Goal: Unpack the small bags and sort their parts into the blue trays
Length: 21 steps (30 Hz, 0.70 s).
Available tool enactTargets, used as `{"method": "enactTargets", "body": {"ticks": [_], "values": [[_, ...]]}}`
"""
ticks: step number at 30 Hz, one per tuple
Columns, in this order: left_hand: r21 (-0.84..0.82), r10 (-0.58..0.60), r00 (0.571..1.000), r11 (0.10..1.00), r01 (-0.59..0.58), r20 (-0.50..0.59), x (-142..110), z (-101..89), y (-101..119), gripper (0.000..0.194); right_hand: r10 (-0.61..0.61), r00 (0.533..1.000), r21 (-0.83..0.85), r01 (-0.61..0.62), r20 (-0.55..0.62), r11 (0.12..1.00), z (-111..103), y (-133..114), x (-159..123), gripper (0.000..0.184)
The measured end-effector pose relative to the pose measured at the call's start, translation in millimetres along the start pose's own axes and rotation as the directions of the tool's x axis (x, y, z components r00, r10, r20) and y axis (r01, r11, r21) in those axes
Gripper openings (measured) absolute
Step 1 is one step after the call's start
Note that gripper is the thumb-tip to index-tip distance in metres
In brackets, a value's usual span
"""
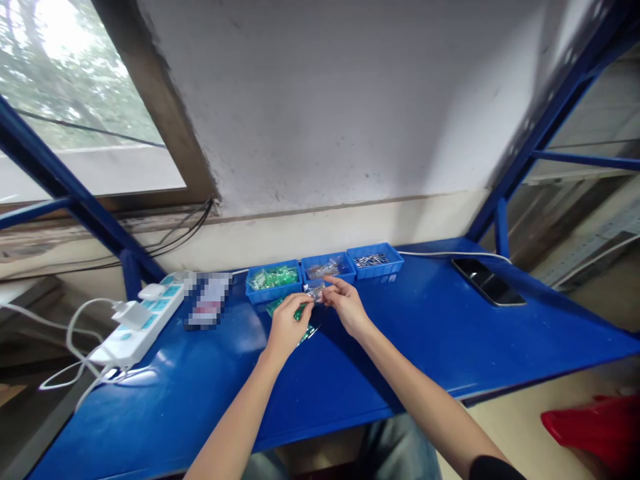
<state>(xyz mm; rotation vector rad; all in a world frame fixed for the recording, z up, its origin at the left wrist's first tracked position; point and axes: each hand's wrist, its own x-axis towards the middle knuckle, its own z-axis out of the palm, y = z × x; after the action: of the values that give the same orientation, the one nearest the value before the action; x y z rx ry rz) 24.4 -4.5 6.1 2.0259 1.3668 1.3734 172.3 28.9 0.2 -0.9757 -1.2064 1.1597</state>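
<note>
Both hands meet over the blue table point(410, 340), just in front of a row of small blue bins. My left hand point(290, 323) is closed, its thumb and fingertips pinching a small clear plastic packet point(315, 291). From the other side, the fingers of my right hand point(347, 307) are closed on the same packet; its contents are too small to make out. Green shiny packaging point(306, 335) shows beneath and beside my left hand, partly covered by it. Whether the left hand also grips this green piece cannot be seen.
The left bin point(273, 293) contains green packets, the middle bin point(350, 273) clear packets, the right bin point(379, 271) thin metal pieces. A white power strip point(163, 313) with cables and a blurred-out phone-like object point(209, 303) lie left; a black phone point(487, 281) lies right.
</note>
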Motion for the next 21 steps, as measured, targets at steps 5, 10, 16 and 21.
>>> {"method": "enactTargets", "body": {"ticks": [5,10,16,21], "values": [[-0.117,-0.153,0.988,0.981,0.153,0.006,2,-3.1,-7,0.033,-0.125,0.991,-0.048,0.128,0.045,0.991,2,-5,-6,0.013],[-0.226,-0.252,0.968,0.942,0.248,0.015,3,-1.5,-14,0.039,-0.291,0.955,-0.172,0.298,0.064,0.939,9,-8,-15,0.016],[-0.224,-0.186,0.982,0.959,0.175,-0.029,2,-0.4,-9,0.017,-0.241,0.968,-0.314,0.249,0.065,0.916,5,-3,-12,0.017],[-0.212,-0.118,0.993,0.970,0.121,0.028,0,1.9,-2,0.010,-0.194,0.971,-0.279,0.226,0.136,0.933,2,-2,-9,0.032]]}}
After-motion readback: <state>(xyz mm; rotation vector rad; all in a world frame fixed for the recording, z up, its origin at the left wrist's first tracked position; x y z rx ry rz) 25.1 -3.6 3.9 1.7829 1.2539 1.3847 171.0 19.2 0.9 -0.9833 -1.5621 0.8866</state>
